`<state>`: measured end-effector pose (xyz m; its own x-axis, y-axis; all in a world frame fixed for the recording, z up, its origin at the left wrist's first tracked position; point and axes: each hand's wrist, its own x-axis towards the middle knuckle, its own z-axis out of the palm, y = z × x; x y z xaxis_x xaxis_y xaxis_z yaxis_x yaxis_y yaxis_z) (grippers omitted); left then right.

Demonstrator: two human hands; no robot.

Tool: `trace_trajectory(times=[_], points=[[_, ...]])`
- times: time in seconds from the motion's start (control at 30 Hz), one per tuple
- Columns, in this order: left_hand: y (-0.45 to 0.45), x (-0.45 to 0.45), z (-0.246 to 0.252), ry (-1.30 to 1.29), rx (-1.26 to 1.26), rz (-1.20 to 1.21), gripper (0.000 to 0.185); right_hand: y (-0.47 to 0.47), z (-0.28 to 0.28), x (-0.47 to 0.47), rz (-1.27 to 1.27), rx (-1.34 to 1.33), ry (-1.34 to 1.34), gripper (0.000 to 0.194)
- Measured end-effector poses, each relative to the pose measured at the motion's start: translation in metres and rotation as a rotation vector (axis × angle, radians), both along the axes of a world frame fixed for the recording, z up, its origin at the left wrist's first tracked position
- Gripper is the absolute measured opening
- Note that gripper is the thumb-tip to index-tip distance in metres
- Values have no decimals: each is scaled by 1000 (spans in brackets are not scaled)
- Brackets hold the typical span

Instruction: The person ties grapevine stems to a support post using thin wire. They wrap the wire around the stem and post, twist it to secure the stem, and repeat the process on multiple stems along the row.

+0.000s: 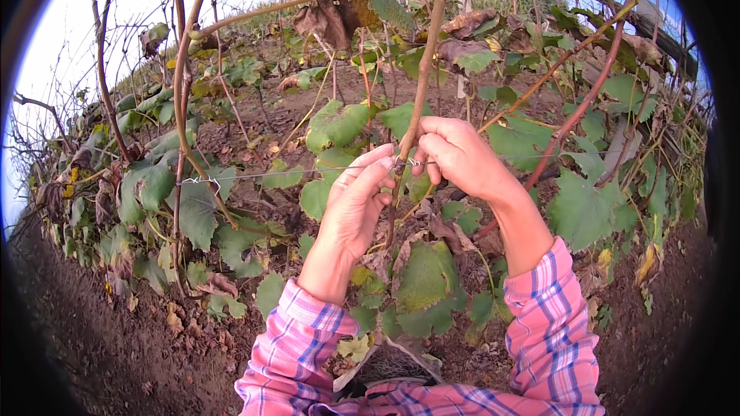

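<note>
A trellis wire (272, 174) runs across in front of me, passing a thick brown grapevine cane (428, 58). At their crossing, a thin metal tie (411, 162) is twisted around the wire. My left hand (361, 196) is just left of the cane, thumb and forefinger pinched at the tie's left end. To the right of the cane, my right hand (457, 153) has its fingers curled beside it near the tie; what lies between them is hidden. Further left, another metal tie (199, 181) fastens more canes to the wire.
Other bent canes rise at the left (182, 63) and right (584, 104). Green grape leaves (425, 277) hang below the wire, with dried brown leaves (324, 20) above. An open bag (393, 361) with dark thin strands inside is at my waist, over bare soil (191, 370).
</note>
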<state>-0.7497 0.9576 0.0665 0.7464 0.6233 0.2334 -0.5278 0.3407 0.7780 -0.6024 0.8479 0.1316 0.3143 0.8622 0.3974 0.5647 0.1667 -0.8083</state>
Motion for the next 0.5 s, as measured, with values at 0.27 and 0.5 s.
trace_trajectory(times=[0.27,0.5], points=[[8,5,-21,174,383,212,27,2,8,2,-41,-139,-36,30],[5,44,-8,158,361,356,24,10,21,13,91,-442,40,33]])
